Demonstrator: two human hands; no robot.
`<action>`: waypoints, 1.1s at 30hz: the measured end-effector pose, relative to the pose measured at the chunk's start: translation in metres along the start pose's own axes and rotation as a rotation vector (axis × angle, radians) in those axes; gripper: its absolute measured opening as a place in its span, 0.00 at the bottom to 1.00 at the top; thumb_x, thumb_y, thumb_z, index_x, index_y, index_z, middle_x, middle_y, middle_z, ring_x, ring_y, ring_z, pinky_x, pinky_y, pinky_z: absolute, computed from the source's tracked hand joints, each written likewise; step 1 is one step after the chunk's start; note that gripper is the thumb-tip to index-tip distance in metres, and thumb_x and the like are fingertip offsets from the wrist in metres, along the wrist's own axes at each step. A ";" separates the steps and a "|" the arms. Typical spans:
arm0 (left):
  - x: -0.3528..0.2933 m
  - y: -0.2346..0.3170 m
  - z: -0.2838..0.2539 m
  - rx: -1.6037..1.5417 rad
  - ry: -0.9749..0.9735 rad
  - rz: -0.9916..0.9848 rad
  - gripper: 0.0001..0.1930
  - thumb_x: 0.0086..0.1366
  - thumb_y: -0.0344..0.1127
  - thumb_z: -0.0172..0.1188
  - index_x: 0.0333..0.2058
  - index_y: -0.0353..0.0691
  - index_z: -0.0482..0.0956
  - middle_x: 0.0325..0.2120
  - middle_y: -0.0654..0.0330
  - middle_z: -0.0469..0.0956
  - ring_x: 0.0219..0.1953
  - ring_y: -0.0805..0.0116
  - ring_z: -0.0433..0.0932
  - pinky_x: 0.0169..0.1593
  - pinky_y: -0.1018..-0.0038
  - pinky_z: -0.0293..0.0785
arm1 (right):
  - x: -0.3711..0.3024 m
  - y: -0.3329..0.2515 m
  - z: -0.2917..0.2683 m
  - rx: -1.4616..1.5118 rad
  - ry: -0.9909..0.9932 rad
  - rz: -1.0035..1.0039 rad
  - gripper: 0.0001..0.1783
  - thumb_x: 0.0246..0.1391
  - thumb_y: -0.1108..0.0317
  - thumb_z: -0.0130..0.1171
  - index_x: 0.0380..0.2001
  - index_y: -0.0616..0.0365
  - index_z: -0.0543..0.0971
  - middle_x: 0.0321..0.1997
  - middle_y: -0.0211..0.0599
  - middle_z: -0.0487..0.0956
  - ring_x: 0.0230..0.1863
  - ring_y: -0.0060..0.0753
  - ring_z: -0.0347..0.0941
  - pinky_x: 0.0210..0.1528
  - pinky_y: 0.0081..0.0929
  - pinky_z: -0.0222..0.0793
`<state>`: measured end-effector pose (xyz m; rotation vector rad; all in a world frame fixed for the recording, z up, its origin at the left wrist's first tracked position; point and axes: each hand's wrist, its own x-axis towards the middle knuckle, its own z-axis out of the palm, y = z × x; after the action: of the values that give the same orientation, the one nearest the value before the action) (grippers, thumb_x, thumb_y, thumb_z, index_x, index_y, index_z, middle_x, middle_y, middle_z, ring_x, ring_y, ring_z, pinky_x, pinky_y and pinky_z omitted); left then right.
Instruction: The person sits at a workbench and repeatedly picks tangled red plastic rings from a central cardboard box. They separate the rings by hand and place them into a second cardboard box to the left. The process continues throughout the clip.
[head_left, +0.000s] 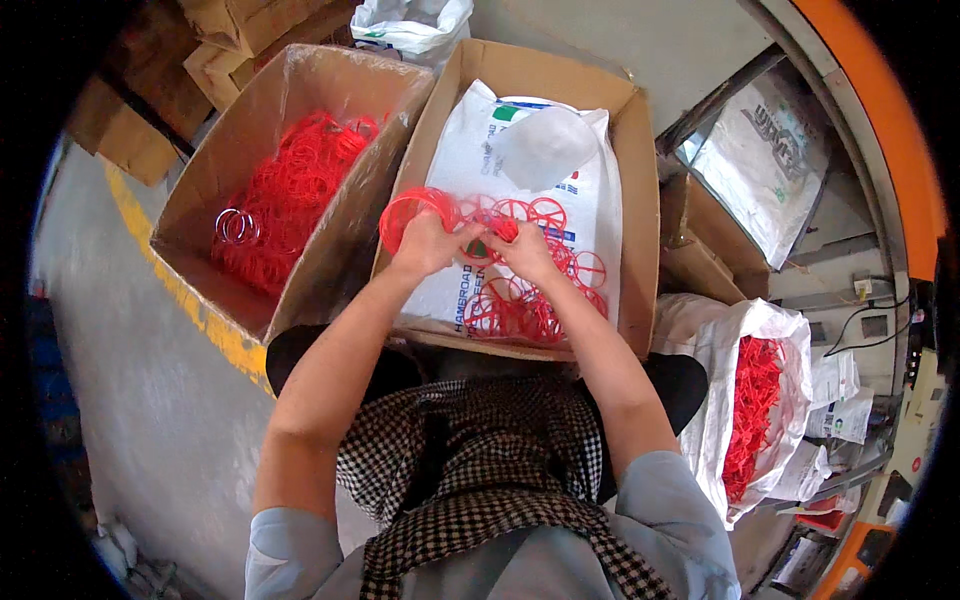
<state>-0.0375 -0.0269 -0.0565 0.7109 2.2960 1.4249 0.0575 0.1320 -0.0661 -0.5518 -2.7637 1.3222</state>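
While my left hand (428,243) grips a stack of red plastic rings (412,212), my right hand (522,248) pinches a red spoked part (500,232) over the middle cardboard box (637,200), with loose spoked parts (530,305) piled at its near end.

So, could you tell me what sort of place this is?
Probably a small factory or packing floor: cardboard boxes of red plastic rings, a sack of red plastic scrap, and a yellow floor line.

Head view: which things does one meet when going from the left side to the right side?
Yellow floor line → left cardboard box of red rings → left hand holding a stack of red rings → right hand → white sack of red plastic scrap.
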 end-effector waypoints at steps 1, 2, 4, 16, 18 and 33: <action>0.004 -0.007 0.003 0.115 -0.057 -0.022 0.15 0.61 0.39 0.54 0.42 0.35 0.75 0.17 0.64 0.73 0.15 0.77 0.68 0.16 0.80 0.61 | -0.006 -0.014 -0.007 0.050 0.029 -0.010 0.17 0.45 0.59 0.61 0.31 0.64 0.78 0.25 0.42 0.79 0.30 0.37 0.77 0.33 0.32 0.69; 0.005 0.000 0.002 0.021 -0.031 -0.003 0.13 0.61 0.38 0.54 0.39 0.35 0.76 0.16 0.64 0.73 0.15 0.77 0.67 0.17 0.80 0.61 | -0.010 -0.024 -0.014 0.144 0.134 -0.056 0.16 0.46 0.60 0.61 0.30 0.64 0.78 0.25 0.41 0.79 0.28 0.34 0.76 0.32 0.31 0.69; 0.005 0.016 -0.008 -0.166 0.022 0.036 0.11 0.62 0.37 0.52 0.32 0.35 0.78 0.14 0.64 0.71 0.15 0.78 0.66 0.17 0.80 0.61 | -0.016 -0.036 -0.026 0.332 0.343 -0.155 0.14 0.47 0.62 0.59 0.29 0.65 0.78 0.24 0.38 0.79 0.25 0.29 0.73 0.30 0.30 0.68; -0.008 0.041 -0.019 -0.303 -0.023 0.260 0.09 0.65 0.36 0.48 0.29 0.37 0.72 0.16 0.64 0.69 0.18 0.77 0.67 0.21 0.76 0.62 | -0.013 -0.044 -0.022 0.921 -0.196 -0.048 0.14 0.53 0.61 0.55 0.34 0.62 0.74 0.17 0.26 0.71 0.16 0.22 0.62 0.19 0.24 0.57; -0.008 0.048 -0.031 -0.739 -0.198 -0.100 0.12 0.65 0.37 0.49 0.24 0.39 0.71 0.13 0.66 0.68 0.17 0.79 0.66 0.20 0.77 0.60 | -0.004 -0.031 -0.016 0.374 0.067 -0.296 0.15 0.54 0.60 0.54 0.36 0.63 0.73 0.22 0.33 0.76 0.21 0.31 0.71 0.23 0.32 0.65; 0.001 0.055 -0.053 -0.928 -0.122 -0.085 0.22 0.60 0.36 0.55 0.50 0.32 0.66 0.15 0.64 0.69 0.15 0.76 0.66 0.24 0.79 0.63 | 0.008 0.120 0.068 -0.788 -0.407 -0.073 0.20 0.47 0.57 0.52 0.40 0.59 0.72 0.33 0.52 0.77 0.36 0.49 0.75 0.38 0.45 0.70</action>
<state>-0.0536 -0.0443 0.0158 0.3720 1.2971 2.0567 0.0747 0.1528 -0.2010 -0.1848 -3.5573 0.2906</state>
